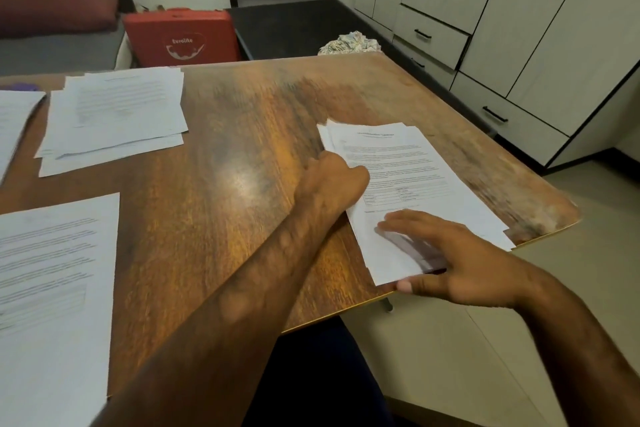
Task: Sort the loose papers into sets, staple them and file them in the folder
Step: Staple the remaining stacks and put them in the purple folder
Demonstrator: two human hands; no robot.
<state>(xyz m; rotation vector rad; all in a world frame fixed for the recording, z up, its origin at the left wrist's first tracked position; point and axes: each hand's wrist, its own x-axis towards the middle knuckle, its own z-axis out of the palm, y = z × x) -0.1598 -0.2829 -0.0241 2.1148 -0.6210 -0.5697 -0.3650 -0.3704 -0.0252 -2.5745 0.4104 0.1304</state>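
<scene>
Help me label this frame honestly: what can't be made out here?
All in the head view:
- The left hand: its fingers are hidden behind its own back, so any grip on the right pile is unclear.
- The right pile's print: too small and blurred to read.
- The far-left sheets: cut off by the frame edge.
- The purple thing: partly covered by papers, blurred, unidentifiable.
- The sheet count in each pile: edges too blurred.

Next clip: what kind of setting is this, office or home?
Most likely a room in a home rather than an office: a wooden table spread with paper stacks, built-in cabinets with drawers along the wall, and a maroon bolster on a seat behind.
</scene>
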